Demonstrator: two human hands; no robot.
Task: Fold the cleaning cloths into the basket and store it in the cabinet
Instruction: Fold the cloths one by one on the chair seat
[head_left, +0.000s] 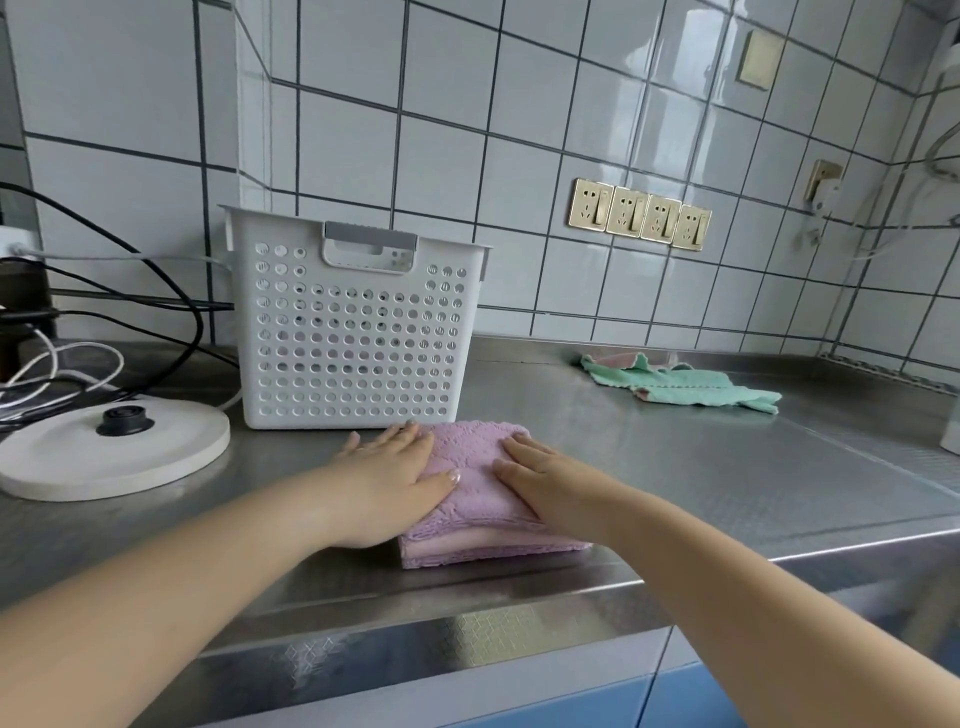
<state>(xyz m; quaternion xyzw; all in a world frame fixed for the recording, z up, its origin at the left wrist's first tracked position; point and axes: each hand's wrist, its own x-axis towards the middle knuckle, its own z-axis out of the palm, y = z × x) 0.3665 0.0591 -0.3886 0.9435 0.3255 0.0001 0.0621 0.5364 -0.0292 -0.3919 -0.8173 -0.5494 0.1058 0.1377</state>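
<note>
We found a steel counter running the full width of the scene, backed by a wall of white tiles with dark grout. A white perforated basket with a grey handle stood upright on the counter at the far left of centre, against the wall. Left of it we noted a round white kettle base and a tangle of black and white cables. On the wall to the right of the basket we recorded a row of four gold sockets.

A pink cloth, folded into a thick square, lay near the counter's front edge, just in front of the basket; we could not tell whether the two touched. A green cloth, unfolded and rumpled with pink showing at its edges, lay well apart at the far right.

Both hands pressed flat on the pink cloth. The left hand covered its left side, fingers straight and spread, gripping nothing. The right hand lay on its right side, fingers likewise extended and not curled round the fabric.
</note>
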